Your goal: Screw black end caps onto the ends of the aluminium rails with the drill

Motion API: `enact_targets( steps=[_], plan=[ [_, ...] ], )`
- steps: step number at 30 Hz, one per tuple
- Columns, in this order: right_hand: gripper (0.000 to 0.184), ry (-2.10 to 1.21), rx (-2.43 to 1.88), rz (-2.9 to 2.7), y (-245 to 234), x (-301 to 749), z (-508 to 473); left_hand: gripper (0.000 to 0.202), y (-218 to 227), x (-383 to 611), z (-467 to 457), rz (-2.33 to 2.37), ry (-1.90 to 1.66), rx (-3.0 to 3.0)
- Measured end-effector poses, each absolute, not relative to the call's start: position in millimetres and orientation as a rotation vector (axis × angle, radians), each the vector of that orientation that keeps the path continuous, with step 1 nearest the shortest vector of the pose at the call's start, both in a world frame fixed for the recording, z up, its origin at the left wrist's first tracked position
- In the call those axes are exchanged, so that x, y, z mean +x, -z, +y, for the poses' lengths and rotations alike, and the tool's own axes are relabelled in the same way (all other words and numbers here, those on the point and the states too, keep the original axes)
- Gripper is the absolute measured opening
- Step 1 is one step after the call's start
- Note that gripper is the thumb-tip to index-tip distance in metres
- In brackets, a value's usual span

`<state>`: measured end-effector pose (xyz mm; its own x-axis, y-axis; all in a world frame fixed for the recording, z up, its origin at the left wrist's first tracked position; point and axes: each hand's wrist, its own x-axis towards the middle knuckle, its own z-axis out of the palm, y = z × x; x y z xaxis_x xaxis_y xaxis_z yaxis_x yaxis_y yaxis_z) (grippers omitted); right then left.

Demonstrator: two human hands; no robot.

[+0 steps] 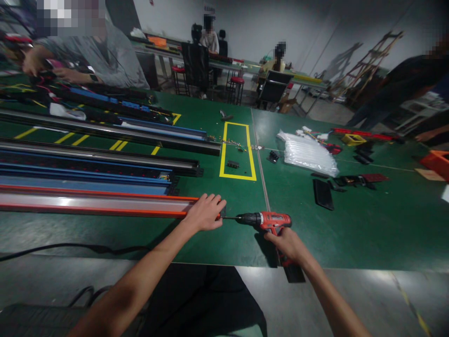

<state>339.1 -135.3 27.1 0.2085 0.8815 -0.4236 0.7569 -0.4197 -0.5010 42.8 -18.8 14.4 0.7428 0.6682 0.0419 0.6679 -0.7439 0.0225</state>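
A long silver rail with orange edges (94, 204) lies along the green table (368, 234), its right end near the front edge. My left hand (206, 212) is curled over that end, gripping it. My right hand (285, 243) is wrapped round the handle of a red and black cordless drill (266, 220). The drill lies level, and its thin bit points left and meets the rail's end face just by my left fingers.
Several more long rails, blue, black and silver (105, 161), lie parallel behind. A yellow taped rectangle (238, 150) holds small parts. A clear bag (308, 152) and black pieces (322, 193) lie to the right. Other people work at the far left, right and back.
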Motion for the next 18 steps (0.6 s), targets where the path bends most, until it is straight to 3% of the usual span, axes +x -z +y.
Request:
enact_targets(
  steps=[18],
  plan=[
    [0.024, -1.001, -2.281, -1.549, -20.7, 343.1, -136.1, 0.036, -13.8, 43.1, -18.8, 1.128, -0.087, 2.918]
  ],
)
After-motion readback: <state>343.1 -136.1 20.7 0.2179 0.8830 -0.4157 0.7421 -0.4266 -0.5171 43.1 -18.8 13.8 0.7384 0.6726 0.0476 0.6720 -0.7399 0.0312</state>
